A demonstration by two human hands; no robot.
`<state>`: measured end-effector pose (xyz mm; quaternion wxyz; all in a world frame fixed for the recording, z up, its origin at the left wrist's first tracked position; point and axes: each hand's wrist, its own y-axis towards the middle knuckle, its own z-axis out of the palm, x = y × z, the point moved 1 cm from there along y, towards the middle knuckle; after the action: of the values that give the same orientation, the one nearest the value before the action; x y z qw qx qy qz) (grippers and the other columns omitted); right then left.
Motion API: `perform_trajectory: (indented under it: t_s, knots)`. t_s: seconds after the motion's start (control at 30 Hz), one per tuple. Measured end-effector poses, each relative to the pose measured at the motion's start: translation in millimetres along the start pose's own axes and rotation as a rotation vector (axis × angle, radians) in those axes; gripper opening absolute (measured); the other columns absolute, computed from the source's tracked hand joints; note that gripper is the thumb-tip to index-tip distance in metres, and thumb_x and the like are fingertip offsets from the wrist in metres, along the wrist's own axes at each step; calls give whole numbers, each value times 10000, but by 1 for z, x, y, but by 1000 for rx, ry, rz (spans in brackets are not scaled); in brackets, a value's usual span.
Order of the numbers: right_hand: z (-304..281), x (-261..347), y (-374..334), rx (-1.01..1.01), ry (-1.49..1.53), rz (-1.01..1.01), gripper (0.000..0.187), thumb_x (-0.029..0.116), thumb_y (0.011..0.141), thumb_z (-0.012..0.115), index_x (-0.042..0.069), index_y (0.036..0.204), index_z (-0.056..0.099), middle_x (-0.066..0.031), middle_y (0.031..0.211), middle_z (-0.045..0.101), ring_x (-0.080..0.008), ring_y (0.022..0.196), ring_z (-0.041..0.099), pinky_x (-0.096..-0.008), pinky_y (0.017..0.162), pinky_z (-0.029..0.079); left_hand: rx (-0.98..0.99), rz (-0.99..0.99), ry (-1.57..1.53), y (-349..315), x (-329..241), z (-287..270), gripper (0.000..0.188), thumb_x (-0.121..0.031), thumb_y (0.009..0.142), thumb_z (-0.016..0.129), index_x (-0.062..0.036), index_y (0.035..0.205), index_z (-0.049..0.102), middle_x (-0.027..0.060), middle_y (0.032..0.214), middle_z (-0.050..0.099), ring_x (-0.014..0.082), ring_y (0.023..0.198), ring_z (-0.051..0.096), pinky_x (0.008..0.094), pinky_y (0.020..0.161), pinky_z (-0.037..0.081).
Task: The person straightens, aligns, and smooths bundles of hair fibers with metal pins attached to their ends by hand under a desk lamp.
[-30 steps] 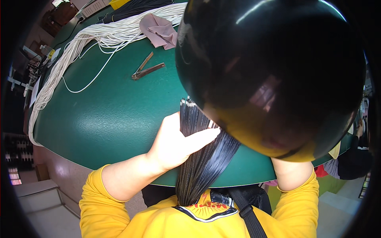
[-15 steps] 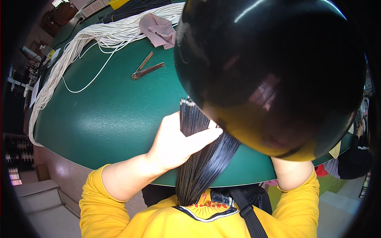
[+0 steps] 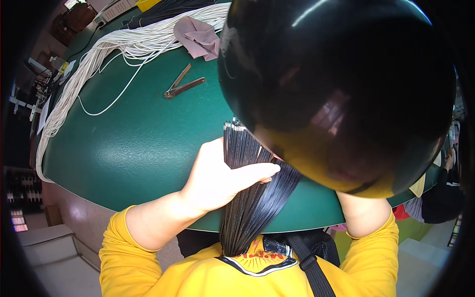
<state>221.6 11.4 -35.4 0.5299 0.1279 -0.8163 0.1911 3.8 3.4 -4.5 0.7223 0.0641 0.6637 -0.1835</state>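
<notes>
My left hand (image 3: 217,175) is wrapped round a thick bundle of thin black wires (image 3: 242,151), its thumb lying across the front. The wires' upper ends show silvery tips and stand at slightly uneven heights. Below my hand the bundle fans out a little and runs down over the table edge to my chest. A glossy black dome (image 3: 336,99) fills the upper right of the view and covers my right hand; only the right forearm (image 3: 365,215) shows beneath it. A sliver of skin shows at the dome's lower left rim, beside the wires; whose fingers these are is unclear.
On the green table (image 3: 133,143) lies a V-shaped brownish metal tool (image 3: 182,85). Long white cables (image 3: 99,54) curve along the far and left edges, with a mauve cloth (image 3: 198,38) on them. Black cables (image 3: 168,14) lie behind. Another person's dark sleeve (image 3: 440,200) appears far right.
The wire tips beside the dome stand a little higher and are spread slightly more. My left thumb has shifted slightly to the right and down. The tool, cloth and white cables are unmoved.
</notes>
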Motion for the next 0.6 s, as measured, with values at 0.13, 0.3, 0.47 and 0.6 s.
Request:
perform_trajectory:
  t_s: [0.13, 0.3, 0.47, 0.6]
  knots:
    - [-1, -1, -2, 0, 3, 5, 381, 82, 733, 641, 7, 1072, 487, -64, 844, 558, -106, 643, 521, -220, 557, 450, -20, -32, -59, -1, -1, 1, 163, -66, 693, 673, 14, 797, 576, 43, 695, 600, 83, 615, 551, 219, 589, 451]
    - [-1, 0, 1, 0, 4, 12, 379, 83, 732, 642, 7, 1071, 488, -64, 841, 559, -105, 639, 521, -220, 554, 450, -32, 53, -21, 0, 2, 1, 155, -68, 703, 666, 13, 798, 574, 46, 725, 601, 83, 637, 552, 218, 599, 451]
    - [-8, 0, 4, -4, 3, 21, 378, 83, 732, 642, 7, 1069, 490, -63, 838, 560, -105, 636, 521, -219, 552, 450, -23, 24, -26, 0, 2, 1, 138, -75, 711, 658, 8, 777, 570, 48, 714, 602, 86, 634, 556, 217, 602, 451]
    - [1, 2, 2, -3, 6, 24, 377, 84, 732, 643, 7, 1068, 491, -63, 836, 560, -104, 634, 521, -218, 549, 450, -28, -20, 26, 0, 1, 0, 122, -87, 723, 642, 7, 750, 569, 48, 677, 604, 90, 620, 561, 218, 599, 451]
